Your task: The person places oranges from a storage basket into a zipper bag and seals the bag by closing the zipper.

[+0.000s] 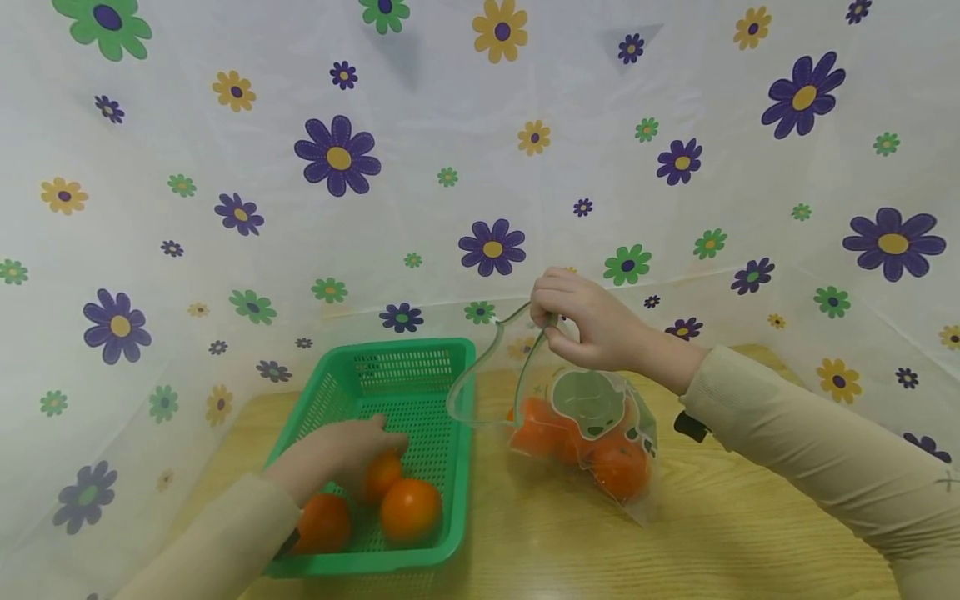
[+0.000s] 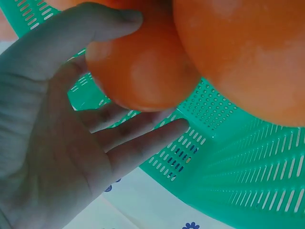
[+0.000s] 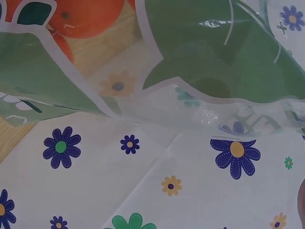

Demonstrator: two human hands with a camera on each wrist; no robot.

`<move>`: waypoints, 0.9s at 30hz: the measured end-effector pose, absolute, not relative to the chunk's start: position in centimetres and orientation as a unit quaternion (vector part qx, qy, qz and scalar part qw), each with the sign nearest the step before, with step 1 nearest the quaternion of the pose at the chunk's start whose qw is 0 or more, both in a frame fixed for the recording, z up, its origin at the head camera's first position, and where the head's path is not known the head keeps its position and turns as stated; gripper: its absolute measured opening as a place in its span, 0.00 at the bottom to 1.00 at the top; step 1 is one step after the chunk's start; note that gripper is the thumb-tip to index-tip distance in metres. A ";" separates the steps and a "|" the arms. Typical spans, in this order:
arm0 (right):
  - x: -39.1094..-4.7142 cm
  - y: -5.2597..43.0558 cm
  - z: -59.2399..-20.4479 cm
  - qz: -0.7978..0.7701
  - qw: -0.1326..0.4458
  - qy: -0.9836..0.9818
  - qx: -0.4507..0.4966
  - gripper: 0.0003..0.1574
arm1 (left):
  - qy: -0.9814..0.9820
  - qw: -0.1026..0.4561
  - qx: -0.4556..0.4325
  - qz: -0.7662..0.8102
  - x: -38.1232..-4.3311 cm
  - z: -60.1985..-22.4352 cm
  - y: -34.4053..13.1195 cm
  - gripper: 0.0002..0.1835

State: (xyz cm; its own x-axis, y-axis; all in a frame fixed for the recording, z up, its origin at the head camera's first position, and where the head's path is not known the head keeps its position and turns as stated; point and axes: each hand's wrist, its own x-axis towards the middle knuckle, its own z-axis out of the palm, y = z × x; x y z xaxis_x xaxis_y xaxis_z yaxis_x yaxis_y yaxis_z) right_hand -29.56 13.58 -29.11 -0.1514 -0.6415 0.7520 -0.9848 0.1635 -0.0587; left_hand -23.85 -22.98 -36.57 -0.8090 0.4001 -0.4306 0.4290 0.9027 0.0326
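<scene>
My left hand [image 1: 341, 450] reaches down into a green plastic basket [image 1: 463, 467]. In the left wrist view its thumb lies over an orange [image 2: 143, 76] and its fingers pass behind it, so the fruit sits between them. Two more oranges are beside it in the basket, one on the right [image 1: 411, 510] and one on the left [image 1: 324, 525]. My right hand [image 1: 588, 321] pinches the upper rim of a clear plastic bag [image 1: 588, 404] with green print, holding its mouth wide. Several oranges [image 1: 618, 467] lie in the bag's bottom. In the right wrist view the bag [image 3: 214, 62] covers much of the scene.
Basket and bag stand side by side on a wooden table [image 1: 720, 500]. A white flowered sheet [image 1: 420, 225] hangs behind and on both sides. The basket's right rim stands close to the bag's mouth.
</scene>
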 end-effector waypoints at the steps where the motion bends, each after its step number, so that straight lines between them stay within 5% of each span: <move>1: -29.6 13.6 -29.1 0.287 0.298 -0.702 0.579 0.04 | 0.951 0.217 0.218 -0.033 -23.9 -36.6 -23.0 0.34; 11: -29.6 13.5 -29.1 0.286 0.298 -0.702 0.581 0.04 | 0.954 0.199 0.220 -0.043 -23.7 -36.4 -22.8 0.47; 27: -29.5 13.6 -29.1 0.290 0.301 -0.701 0.578 0.04 | 0.952 0.150 0.260 -0.059 -23.3 -35.2 -22.5 0.43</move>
State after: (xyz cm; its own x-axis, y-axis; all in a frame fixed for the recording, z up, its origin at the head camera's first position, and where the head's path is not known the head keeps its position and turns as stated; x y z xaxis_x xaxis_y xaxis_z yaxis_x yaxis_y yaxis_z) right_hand -29.51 13.65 -29.09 -0.1519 -0.6351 0.7574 -0.9846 0.1642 -0.0597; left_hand -23.26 -22.47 -35.22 -0.8200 0.4769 -0.3165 0.5124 0.8580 -0.0346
